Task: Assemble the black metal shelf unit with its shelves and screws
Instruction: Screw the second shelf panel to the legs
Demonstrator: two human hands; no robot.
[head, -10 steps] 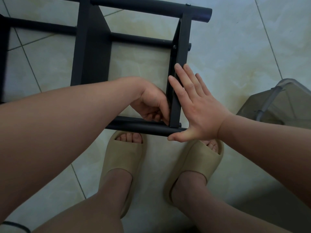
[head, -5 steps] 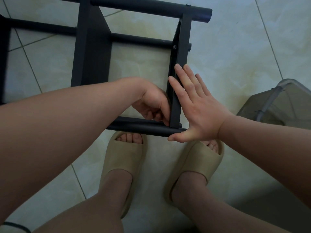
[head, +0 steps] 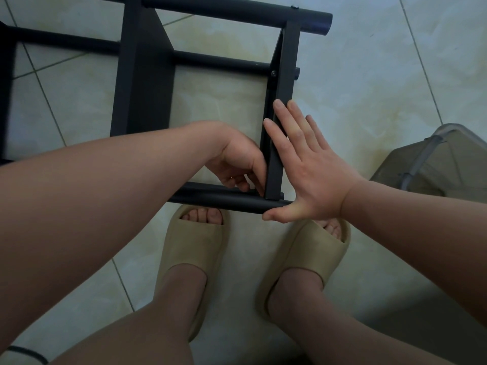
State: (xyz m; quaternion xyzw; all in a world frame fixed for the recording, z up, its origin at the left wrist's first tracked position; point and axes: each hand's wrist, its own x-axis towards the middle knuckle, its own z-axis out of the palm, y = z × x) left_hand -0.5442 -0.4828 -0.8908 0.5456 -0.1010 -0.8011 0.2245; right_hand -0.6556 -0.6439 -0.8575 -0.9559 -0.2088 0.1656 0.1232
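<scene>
Head view. Black shelf unit (head: 142, 83) laid on its side on the tiled floor (head: 369, 75), filling the upper left and centre of the frame. Right hand (head: 311, 167) flat against the outer face of the end bar (head: 286, 83), fingers straight and a little spread, thumb stretched out beneath the end of the lower tube (head: 224, 202). Left hand (head: 237, 164) tucked inside the corner where bar meets tube, fingers curled down to the joint; cannot tell whether pinching a screw or only steadying.

Probably stiff, hard, fairly light steel, with smooth paint that may be a little slippery. Best taken by the round tubes or pressed flat on the bar, away from thin panel edges.

Open floor toward the upper right. Grey bin (head: 445, 164) near the right edge and slippers (head: 195, 248) just below the lower tube, so little room toward the bottom of the frame.
</scene>
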